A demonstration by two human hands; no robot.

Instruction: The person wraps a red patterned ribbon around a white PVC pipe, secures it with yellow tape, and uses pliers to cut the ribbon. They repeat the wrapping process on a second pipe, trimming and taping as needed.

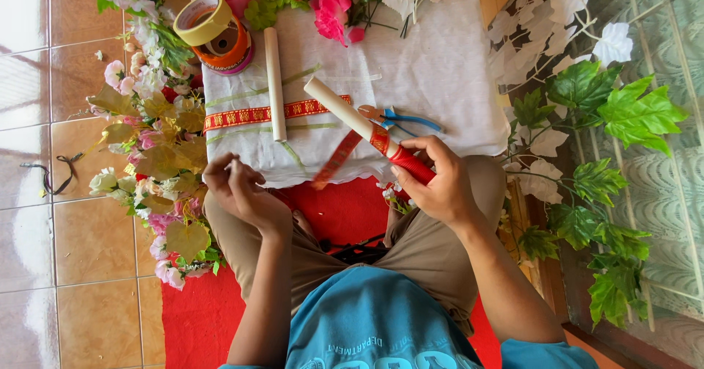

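Note:
My right hand (438, 180) grips the lower, red-wrapped end of a white tube (345, 110) that slants up to the left over a white cloth (440, 68). A red patterned ribbon (337, 160) is partly wound on the tube and hangs loose from it toward my left hand. My left hand (238, 185) hovers near the cloth's front edge with fingers curled; whether it pinches the ribbon's end or anything thin is unclear. A second bare white tube (274, 83) lies upright on the cloth, across a strip of red and gold ribbon (249, 114).
Tape rolls (216, 31) sit at the cloth's top left. Blue-handled pliers (403, 118) lie beside the tube. Artificial flowers (158, 141) line the left side, pink ones (330, 6) the top, green leaf garlands (609, 156) the right. A red mat (198, 310) and tiled floor (44, 266) surround my legs.

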